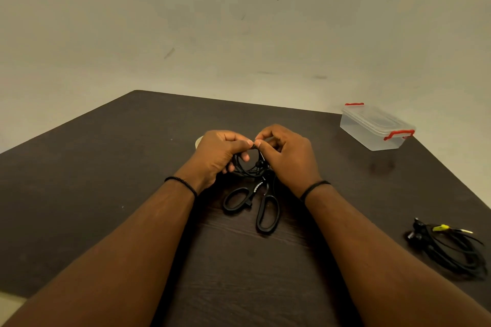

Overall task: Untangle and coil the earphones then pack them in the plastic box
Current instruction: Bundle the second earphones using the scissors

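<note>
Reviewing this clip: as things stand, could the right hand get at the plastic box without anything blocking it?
Probably yes. The plastic box stands alone far right, bare table between it and the right hand. But that hand pinches the earphones together with the left hand, so it must let go first.

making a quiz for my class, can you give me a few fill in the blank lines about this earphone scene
1. Both hands pinch the black earphones just above a pair of black ____.
2. The plastic box has clips coloured ____.
3. The box lid is ____.
4. A second cable bundle lies near the person's ____ forearm.

Missing words: scissors; red; closed; right
</note>
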